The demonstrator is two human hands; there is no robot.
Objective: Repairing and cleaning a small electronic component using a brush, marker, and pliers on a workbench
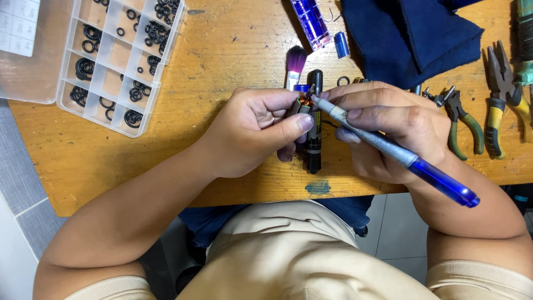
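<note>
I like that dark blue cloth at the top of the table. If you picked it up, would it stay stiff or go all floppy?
Probably floppy: the dark blue cloth lies in soft folds and layers on the wooden table. It likely weighs little for its spread, since it looks thin at the edges. It shouldn't roll or slip; its fuzzy surface would likely drag on the wood.

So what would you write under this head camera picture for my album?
Left hand pinches a small copper-wound part while right hand touches it with a blue-handled tool over a wooden table.
</note>
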